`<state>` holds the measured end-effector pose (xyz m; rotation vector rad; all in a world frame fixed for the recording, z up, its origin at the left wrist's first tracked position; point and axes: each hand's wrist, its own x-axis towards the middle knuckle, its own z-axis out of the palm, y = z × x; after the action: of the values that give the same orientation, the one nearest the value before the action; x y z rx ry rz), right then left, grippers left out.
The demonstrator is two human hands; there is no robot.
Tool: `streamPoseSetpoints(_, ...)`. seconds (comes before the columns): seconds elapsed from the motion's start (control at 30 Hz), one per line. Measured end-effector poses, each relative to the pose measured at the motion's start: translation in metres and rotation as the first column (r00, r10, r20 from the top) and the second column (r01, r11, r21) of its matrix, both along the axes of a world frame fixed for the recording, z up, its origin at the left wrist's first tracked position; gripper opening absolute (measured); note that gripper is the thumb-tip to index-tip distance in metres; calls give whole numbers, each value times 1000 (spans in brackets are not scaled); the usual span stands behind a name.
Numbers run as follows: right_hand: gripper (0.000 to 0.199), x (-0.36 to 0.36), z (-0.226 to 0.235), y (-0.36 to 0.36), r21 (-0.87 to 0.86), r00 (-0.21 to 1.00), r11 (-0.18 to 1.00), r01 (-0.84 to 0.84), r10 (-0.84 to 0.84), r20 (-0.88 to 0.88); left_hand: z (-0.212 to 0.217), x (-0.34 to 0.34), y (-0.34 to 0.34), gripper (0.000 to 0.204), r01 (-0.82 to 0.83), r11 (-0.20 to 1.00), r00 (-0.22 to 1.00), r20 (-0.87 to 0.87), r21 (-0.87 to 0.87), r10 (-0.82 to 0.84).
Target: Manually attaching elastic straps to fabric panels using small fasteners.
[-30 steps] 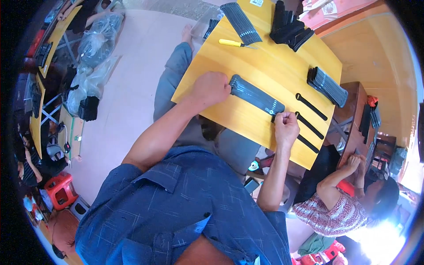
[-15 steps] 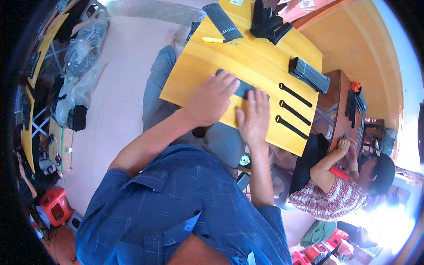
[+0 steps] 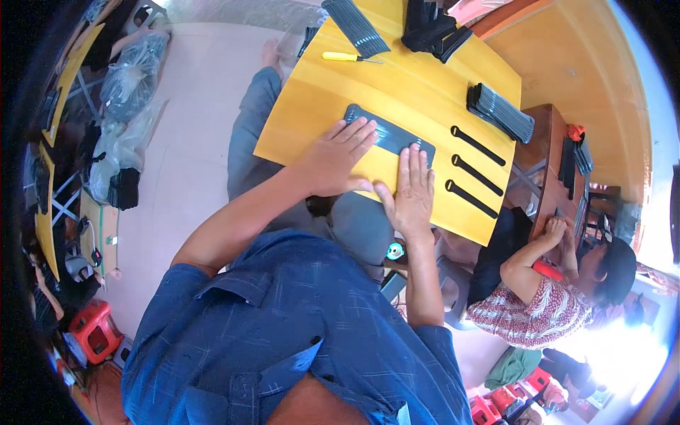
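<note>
A flat, glossy dark-grey bundle [image 3: 386, 133], apparently straps laid side by side, lies slantwise on the yellow table [image 3: 312, 95]. My left hand [image 3: 338, 157] rests flat with its fingers stretched over the bundle's left part. At the right end, the fingers of my right hand [image 3: 411, 193] lie extended on its near edge, thumb spread out. Neither hand is closed around anything. To the right are three separate black straps, each with a slotted end: a far strap [image 3: 479, 146], a middle strap [image 3: 478, 176] and a near strap [image 3: 472, 200].
A yellow-handled tool [image 3: 341, 56] with a thin metal shaft lies beyond my hands. Near it are a grey strap bundle [image 3: 356, 28], a black strap pile [image 3: 432, 32] and a stacked strap bundle [image 3: 500, 113]. A co-worker [image 3: 545, 297] sits at a brown table [image 3: 544, 170] on the right.
My left hand has slid left and nearer to me, and my right hand has shifted slightly nearer. More of the grey bundle now shows between and beyond them.
</note>
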<state>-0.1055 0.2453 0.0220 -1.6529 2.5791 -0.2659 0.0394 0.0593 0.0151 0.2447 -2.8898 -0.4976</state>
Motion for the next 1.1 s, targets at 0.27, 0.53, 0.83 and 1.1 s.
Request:
streamPoseSetpoints(0.27, 93, -1, -3, 23, 6, 994, 994, 113, -113, 10, 1, 20, -12, 100, -52, 999, 997, 53, 0, 52)
streamPoseSetpoints(0.53, 91, 4, -12, 32, -59, 978, 977, 205, -207, -38, 3, 24, -14, 89, -45, 999, 999, 13, 1, 45)
streamPoseSetpoints(0.83, 76, -43, 9, 81, -205, 949, 929, 309, -316, -5, 33, 39, 13, 71, 46, 985, 955, -295, 166, 5)
streamPoseSetpoints(1.1, 71, -8, 12, 99, -196, 991, 971, 137, -135, 21, 24, 46, 47, 59, 119, 959, 950, -311, 257, -35)
